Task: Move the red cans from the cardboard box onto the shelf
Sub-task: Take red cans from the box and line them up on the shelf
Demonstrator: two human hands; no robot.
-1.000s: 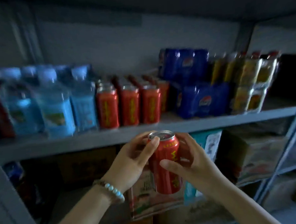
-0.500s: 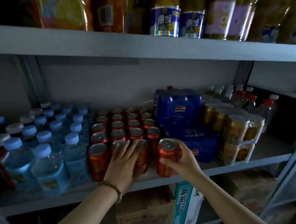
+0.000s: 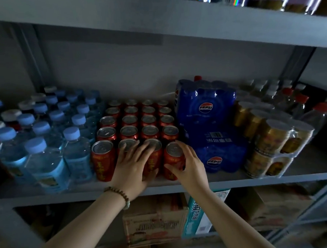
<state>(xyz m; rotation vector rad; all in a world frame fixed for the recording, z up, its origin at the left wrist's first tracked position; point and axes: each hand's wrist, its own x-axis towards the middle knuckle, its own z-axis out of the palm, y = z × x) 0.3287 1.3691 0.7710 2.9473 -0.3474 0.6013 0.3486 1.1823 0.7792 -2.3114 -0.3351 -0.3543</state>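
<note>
Curled round the red can (image 3: 174, 150) at the right end of the front row, the right grip (image 3: 187, 166) is seen with its thumb on the near face and its fingers wrapped past the lid. The can is stood on the shelf (image 3: 67, 193), close to the front edge and just beside the blue Pepsi pack (image 3: 217, 160). The left grip (image 3: 132, 167) is laid flat with fingers spread against the two neighbouring front-row cans (image 3: 152, 143), its fingertips on their lids.

The placing is judged nearly done. A forward tip off the shelf could be caused if the can is released while tilted or left too near the edge. Whether its base is fully seated cannot be told, as it is hidden by the grip. If the can is pushed back hard, the rows behind could be jostled, or fingers could be caught against the Pepsi pack. Should the left grip be lifted sharply, the steadied cans could be rocked toward the water bottles (image 3: 47, 164).
</note>
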